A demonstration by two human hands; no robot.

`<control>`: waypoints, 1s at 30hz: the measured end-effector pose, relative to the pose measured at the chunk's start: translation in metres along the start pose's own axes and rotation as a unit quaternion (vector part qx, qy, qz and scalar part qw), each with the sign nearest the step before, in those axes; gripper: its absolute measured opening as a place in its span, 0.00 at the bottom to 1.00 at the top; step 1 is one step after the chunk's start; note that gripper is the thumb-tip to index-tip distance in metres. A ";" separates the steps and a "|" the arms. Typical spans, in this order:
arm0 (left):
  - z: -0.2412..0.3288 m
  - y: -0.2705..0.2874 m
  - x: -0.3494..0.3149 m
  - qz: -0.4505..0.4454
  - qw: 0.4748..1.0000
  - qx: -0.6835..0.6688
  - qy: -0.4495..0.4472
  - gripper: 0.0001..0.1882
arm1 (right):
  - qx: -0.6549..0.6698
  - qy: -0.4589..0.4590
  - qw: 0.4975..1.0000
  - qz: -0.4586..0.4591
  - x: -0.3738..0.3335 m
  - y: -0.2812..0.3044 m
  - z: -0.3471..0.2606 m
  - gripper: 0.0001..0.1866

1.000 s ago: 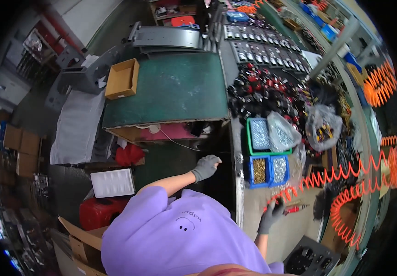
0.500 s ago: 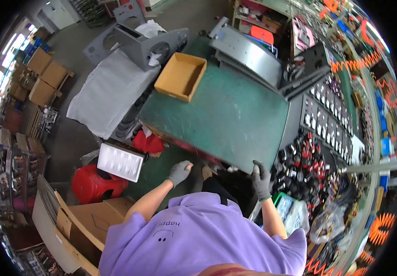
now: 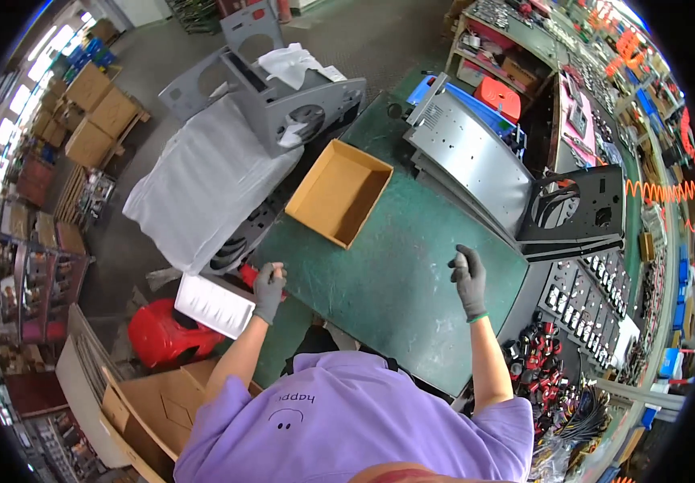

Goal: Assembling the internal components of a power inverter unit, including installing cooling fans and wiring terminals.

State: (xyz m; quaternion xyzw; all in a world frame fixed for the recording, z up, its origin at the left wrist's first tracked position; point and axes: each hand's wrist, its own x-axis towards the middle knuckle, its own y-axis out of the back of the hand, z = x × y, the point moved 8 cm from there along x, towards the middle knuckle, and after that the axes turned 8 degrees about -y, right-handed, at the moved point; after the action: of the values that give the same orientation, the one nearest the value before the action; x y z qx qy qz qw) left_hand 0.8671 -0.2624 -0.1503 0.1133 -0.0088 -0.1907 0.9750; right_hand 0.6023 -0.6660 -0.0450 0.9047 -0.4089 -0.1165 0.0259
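Note:
My left hand (image 3: 269, 291), in a grey glove with bare fingertips, hovers by the near left edge of a green-topped table (image 3: 412, 294). Its fingers are loosely bent, and I see nothing in them. Over the right part of the tabletop, my gloved right hand (image 3: 469, 286) is raised with fingers partly bent and apart, holding nothing visible. A shallow brown cardboard box (image 3: 333, 197), open at the top and with nothing seen inside, lies on the table beyond and between my hands. Grey metal panels (image 3: 476, 153) are stacked along the table's far right side.
Left stand a grey metal housing (image 3: 283, 105), a bundle under grey sheeting (image 3: 210, 173), a white foam tray (image 3: 215, 306), a red stool (image 3: 162, 334) and a large carton (image 3: 154, 402). Small black and red parts (image 3: 534, 362) crowd the bench at right.
I have come closer to the table; it and the box sit nearer in view. Both hands have risen, the right one now over the tabletop. Neither has taken hold of anything visible.

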 end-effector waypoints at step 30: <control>0.209 -0.441 0.376 -0.405 0.893 0.086 -0.179 0.17 | -0.028 -0.099 0.821 0.561 0.093 0.286 0.024 0.15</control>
State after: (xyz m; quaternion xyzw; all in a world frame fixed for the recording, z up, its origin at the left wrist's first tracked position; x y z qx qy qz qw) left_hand 1.0398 -0.8465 -0.0553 0.1546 -0.1525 -0.5843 0.7820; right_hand 0.4464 -0.9240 -0.0450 0.5014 -0.8427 -0.1827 0.0717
